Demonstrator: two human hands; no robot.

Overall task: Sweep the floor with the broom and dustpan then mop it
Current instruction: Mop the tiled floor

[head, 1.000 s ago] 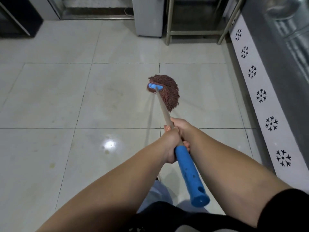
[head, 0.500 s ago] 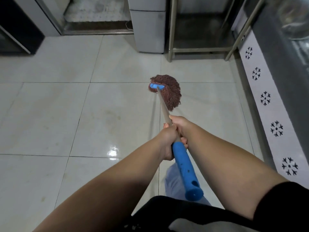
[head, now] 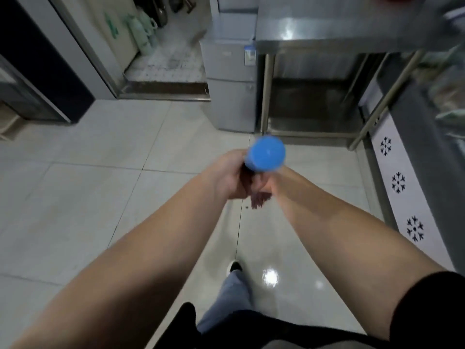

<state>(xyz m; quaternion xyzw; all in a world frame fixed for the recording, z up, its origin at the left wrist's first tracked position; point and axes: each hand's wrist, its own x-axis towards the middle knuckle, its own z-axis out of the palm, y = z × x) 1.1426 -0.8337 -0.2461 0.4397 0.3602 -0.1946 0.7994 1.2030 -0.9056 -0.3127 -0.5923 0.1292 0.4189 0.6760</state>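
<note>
Two hands meet on the mop handle point(head: 266, 154) in my head view, the only view I have, and its blue end cap points almost straight at the camera, blurred, so the shaft below it is hidden. My left hand point(head: 227, 176) sits just left of the cap with its fingers curled round the handle; my right hand point(head: 267, 182) is tucked just under the cap, mostly covered by it, and appears to grip the same handle, though I cannot make out its separate fingers. A tuft of the reddish-brown mop head point(head: 259, 201) peeks out directly below the hands, between the two wrists, over the tiled floor point(head: 83, 197); whether it touches the tiles I cannot tell. Small dark specks point(head: 247, 207) lie on the floor just left of that tuft. Further below the cap, toward me, I see a jeans leg point(head: 230, 295) ending in a dark shoe with a white edge point(head: 234, 267), and a bright light reflection just right of it. Beyond the cap stands a small grey fridge point(head: 230, 89), and just right of that a stainless steel table point(head: 327, 26). Far right of the cap runs a white skirting panel with black snowflake marks point(head: 400, 187).
</note>
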